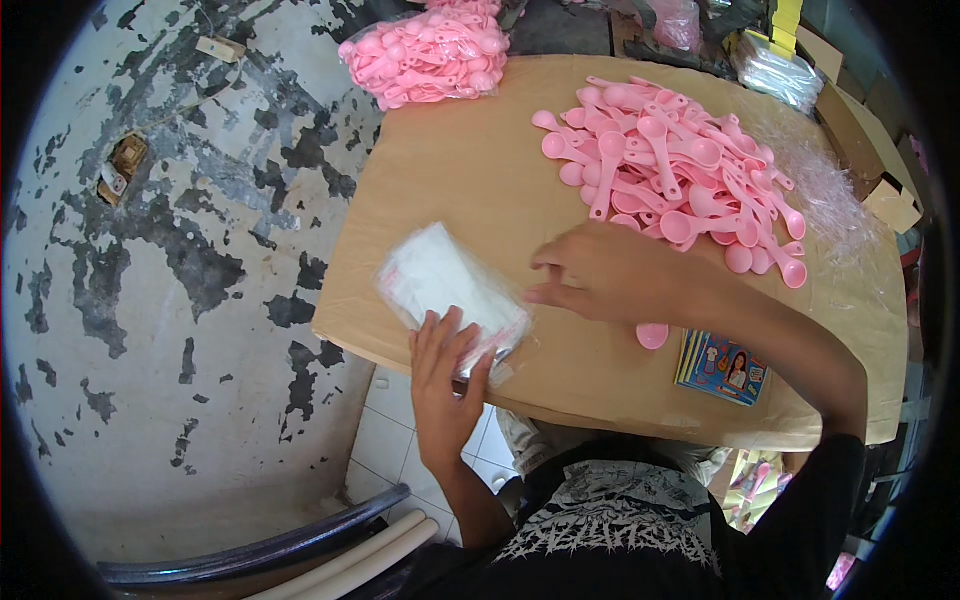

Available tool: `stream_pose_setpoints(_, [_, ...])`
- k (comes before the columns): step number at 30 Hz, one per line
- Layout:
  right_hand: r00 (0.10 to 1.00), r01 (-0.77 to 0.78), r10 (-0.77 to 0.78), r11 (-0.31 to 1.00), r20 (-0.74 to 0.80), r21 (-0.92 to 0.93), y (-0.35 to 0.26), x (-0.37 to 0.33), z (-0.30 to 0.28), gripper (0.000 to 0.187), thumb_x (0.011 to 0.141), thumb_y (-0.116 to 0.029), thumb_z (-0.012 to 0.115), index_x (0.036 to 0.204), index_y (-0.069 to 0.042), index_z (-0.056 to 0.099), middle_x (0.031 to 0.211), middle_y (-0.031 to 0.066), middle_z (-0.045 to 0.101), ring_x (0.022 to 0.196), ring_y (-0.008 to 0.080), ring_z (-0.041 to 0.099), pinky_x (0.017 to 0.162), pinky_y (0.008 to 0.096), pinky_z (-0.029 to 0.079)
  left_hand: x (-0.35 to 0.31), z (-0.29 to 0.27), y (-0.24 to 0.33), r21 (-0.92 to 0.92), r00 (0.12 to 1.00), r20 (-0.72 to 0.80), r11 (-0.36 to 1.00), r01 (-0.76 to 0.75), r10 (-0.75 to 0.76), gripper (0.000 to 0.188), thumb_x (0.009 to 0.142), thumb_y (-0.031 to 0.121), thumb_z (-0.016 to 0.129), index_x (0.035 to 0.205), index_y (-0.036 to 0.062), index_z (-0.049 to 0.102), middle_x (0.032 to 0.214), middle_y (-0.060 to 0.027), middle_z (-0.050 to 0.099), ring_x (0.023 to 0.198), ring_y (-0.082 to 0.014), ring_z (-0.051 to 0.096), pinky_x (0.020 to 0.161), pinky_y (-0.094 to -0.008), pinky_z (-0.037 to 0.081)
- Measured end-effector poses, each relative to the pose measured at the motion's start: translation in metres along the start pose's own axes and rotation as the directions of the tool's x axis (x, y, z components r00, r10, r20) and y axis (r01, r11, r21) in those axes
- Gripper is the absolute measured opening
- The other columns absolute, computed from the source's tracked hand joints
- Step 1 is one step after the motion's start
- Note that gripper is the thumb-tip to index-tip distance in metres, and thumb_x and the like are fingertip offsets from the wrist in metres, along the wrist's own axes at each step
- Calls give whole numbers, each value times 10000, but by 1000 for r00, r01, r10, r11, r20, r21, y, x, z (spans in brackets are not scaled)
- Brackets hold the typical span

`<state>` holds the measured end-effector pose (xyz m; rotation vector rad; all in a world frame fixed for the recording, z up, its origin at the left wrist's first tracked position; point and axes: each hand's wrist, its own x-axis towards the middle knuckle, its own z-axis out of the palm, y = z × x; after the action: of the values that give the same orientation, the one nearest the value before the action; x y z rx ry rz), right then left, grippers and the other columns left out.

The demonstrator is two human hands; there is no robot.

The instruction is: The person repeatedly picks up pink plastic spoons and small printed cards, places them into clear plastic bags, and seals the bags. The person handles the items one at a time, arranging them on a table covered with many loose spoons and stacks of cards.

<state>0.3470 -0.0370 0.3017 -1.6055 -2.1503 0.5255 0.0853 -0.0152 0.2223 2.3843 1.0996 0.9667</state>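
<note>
A stack of clear plastic bags [440,275] lies slantwise on the brown-covered table, toward its left side. My left hand [447,375] rests on the stack's near end, fingers stretched out and spread over the plastic. Just right of the bags, my right hand [610,272] hovers above the table. Its thumb and forefinger are apart, and nothing shows between them. Beyond that hand a big heap of pink plastic measuring spoons [680,160] covers the far right part of the table. One pink spoon bowl [652,336] shows below my right wrist, the rest of it hidden.
A stack of colourful printed cards [722,368] lies by my right forearm. Filled bags of pink spoons [430,60] sit at the far left corner. Crumpled clear plastic [825,190] and an opened cardboard box [865,140] are at the right. A peeling wall [200,250] stands left.
</note>
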Motion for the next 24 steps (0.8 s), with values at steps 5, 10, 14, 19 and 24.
stream_pose_setpoints(5, [982,-68,51,993,184,93,17,57,32,341,895,-348,665,926,-13,725,856,166,718,800,299,694,767,413,534,1,5,3,-6,1000,-20,1000,-12,11,331,844,160,726,1159,76,674,1378,-125,573,1354,-390,440,1150,-567,248])
stream_pose_setpoints(10, [987,-36,-3,971,163,236,31,56,28,266,895,-250,667,899,8,728,800,148,715,751,242,693,684,372,527,1,10,1,49,999,-36,998,-36,38,301,847,193,722,1133,105,696,1370,-97,585,1350,-376,442,1150,-587,228])
stream_pose_setpoints(14, [999,-6,-4,970,41,242,39,34,4,235,925,-203,638,950,18,714,792,128,710,716,200,673,643,339,507,0,9,0,67,999,-34,998,-17,19,276,838,198,729,1106,133,714,1371,-84,586,1339,-374,450,1143,-613,217])
stream_pose_setpoints(19, [984,-176,175,911,38,372,-5,-42,-55,202,958,-185,611,1007,-8,697,808,100,693,679,175,637,649,332,496,6,5,33,37,996,-82,998,43,-40,482,829,294,754,1215,29,642,1421,-156,532,1399,-355,399,1169,-584,178])
stream_pose_setpoints(24, [988,-141,117,943,98,303,-26,-108,-51,224,909,-206,674,1068,-48,685,846,96,682,754,222,645,688,356,503,1,65,107,-949,956,292,119,291,-4,538,1020,328,520,1336,-104,460,1346,-215,555,1335,-322,481,1138,-464,349])
